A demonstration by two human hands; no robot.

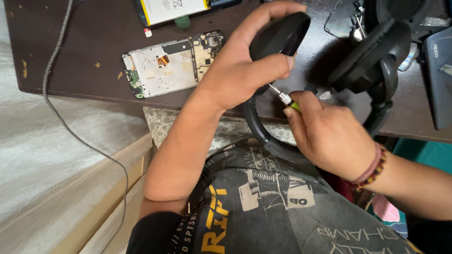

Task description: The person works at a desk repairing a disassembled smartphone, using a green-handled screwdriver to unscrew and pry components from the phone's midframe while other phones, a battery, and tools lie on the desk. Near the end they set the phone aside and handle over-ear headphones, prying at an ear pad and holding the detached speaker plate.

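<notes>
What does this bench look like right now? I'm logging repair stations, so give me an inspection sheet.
Surface: dark brown wooden table, scuffed, chipped spots near its left edge.
Job's things: black over-ear headphones; small screwdriver with metal shaft and green collar, tip at the earcup hinge.
Clutter: opened smartphone chassis with exposed circuit board; flat white phone battery; second black headphone set; dark phone at the right edge.
Grips: left hand wrapped around the earcup; right hand pinching the screwdriver, beaded bracelet on the wrist.
Cables: braided grey cord running off the table's left side.
Surroundings: pale fabric at left; person's printed dark shirt below.
</notes>
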